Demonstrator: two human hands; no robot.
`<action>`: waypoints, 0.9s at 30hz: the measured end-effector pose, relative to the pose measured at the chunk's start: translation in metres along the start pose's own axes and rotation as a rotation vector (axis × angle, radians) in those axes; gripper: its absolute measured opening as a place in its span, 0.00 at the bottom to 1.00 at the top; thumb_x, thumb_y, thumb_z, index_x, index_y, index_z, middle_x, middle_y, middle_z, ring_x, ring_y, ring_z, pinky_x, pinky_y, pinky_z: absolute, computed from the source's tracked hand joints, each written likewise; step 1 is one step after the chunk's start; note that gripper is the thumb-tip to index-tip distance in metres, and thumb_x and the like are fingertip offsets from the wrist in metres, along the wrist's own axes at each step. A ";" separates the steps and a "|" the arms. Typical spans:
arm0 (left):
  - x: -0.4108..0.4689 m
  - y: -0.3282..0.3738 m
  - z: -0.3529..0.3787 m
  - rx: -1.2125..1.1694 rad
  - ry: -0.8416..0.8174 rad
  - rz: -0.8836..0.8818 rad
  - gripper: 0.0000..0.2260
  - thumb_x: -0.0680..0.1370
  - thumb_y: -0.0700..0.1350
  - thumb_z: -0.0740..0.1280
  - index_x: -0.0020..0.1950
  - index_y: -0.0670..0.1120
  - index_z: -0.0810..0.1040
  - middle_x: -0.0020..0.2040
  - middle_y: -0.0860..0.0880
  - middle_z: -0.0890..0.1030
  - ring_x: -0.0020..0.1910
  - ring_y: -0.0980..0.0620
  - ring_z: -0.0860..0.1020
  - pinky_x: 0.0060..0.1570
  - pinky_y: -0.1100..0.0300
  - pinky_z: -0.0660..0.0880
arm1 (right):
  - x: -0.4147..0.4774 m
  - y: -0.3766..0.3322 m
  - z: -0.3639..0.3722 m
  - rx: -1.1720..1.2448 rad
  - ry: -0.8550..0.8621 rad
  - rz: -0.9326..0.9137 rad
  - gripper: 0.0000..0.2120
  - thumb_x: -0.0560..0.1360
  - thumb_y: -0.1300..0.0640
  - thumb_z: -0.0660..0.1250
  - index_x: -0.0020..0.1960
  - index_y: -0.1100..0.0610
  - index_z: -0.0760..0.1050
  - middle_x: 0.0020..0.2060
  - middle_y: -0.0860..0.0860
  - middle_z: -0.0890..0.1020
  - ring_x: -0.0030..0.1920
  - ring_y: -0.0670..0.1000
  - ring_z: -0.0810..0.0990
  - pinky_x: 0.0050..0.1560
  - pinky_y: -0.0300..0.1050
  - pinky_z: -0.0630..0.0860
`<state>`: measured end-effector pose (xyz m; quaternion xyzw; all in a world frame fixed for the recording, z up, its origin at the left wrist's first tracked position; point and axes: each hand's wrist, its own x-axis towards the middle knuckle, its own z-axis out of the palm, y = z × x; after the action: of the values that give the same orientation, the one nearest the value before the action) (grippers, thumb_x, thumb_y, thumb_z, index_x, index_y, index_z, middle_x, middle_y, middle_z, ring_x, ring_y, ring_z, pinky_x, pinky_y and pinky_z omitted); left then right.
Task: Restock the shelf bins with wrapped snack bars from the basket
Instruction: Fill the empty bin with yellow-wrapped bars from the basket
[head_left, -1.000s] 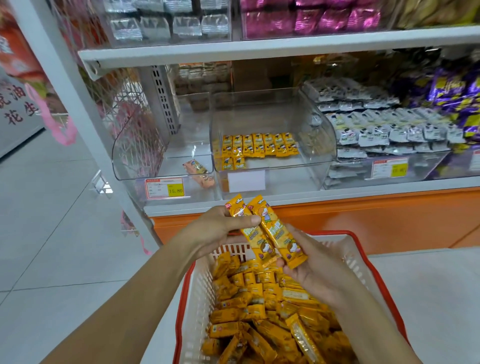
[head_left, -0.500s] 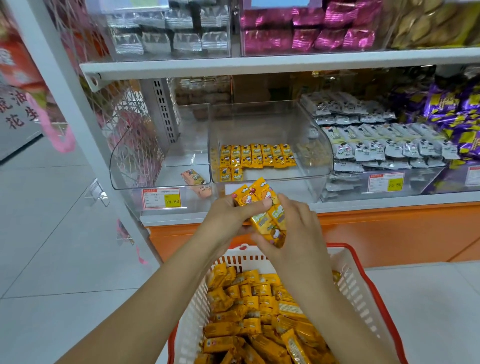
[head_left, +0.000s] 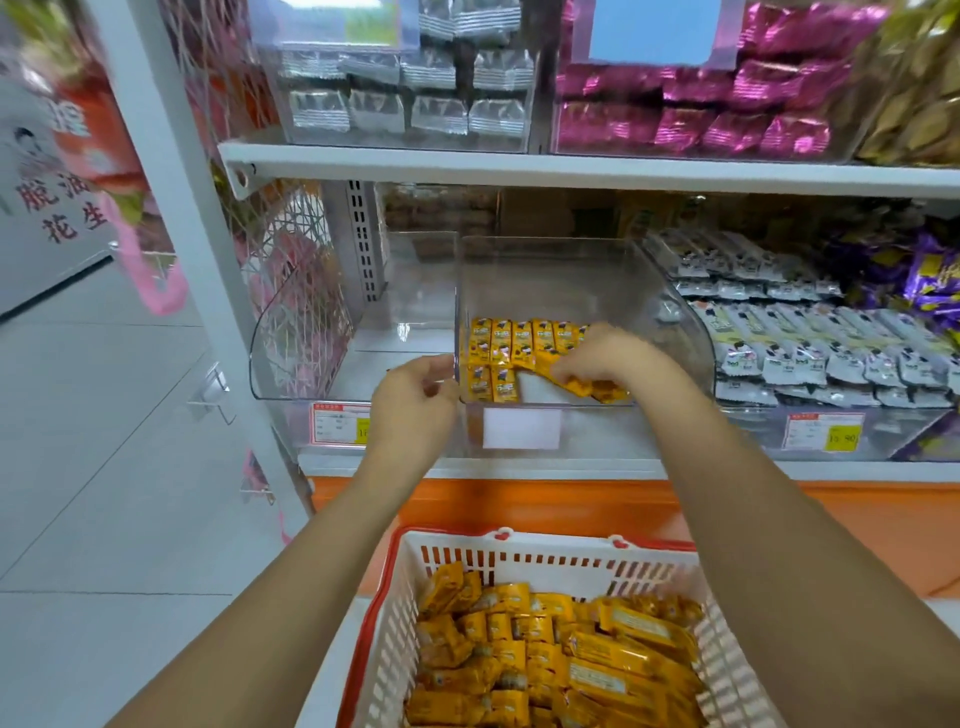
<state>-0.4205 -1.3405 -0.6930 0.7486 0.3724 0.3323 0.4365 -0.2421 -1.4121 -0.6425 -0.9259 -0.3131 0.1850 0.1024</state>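
Just left of the clear bin (head_left: 545, 280), at its front corner: left hand (head_left: 410, 410), loosely curled, nothing visible in it; contact with the wall unclear. Inside: one tidy row of snack bars (head_left: 519, 343), long axes front to back. Further right: right hand (head_left: 602, 358) pinching several held bars (head_left: 592, 385), lying crosswise, slanting down-right. Probably early going, with basket (head_left: 395, 613) below well filled.

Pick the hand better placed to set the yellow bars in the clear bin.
Right: the right hand holds the yellow bars inside the clear bin; the left hand sits outside its front-left corner, without bars.
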 end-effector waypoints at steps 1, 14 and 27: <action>0.002 -0.001 0.000 -0.025 -0.005 -0.009 0.13 0.78 0.36 0.61 0.59 0.44 0.81 0.53 0.48 0.82 0.53 0.53 0.79 0.55 0.60 0.74 | 0.009 -0.003 0.005 -0.063 -0.056 0.003 0.11 0.72 0.56 0.67 0.36 0.58 0.67 0.29 0.52 0.70 0.28 0.49 0.68 0.28 0.37 0.64; 0.012 -0.014 0.001 -0.118 0.023 -0.002 0.12 0.78 0.35 0.62 0.57 0.43 0.81 0.49 0.48 0.84 0.50 0.51 0.81 0.56 0.51 0.77 | 0.051 -0.017 0.035 0.040 -0.107 -0.047 0.12 0.82 0.56 0.58 0.42 0.61 0.70 0.38 0.54 0.73 0.35 0.50 0.72 0.46 0.46 0.74; -0.053 -0.027 -0.013 0.126 -0.054 0.171 0.04 0.79 0.41 0.63 0.48 0.48 0.77 0.39 0.56 0.78 0.37 0.64 0.75 0.36 0.76 0.68 | -0.071 0.035 0.080 0.465 0.542 -0.546 0.15 0.77 0.55 0.65 0.34 0.57 0.68 0.24 0.49 0.69 0.27 0.47 0.65 0.30 0.36 0.62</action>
<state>-0.4651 -1.3708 -0.7210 0.8122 0.3153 0.3242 0.3684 -0.3076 -1.4775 -0.7065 -0.7767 -0.4580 -0.0327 0.4311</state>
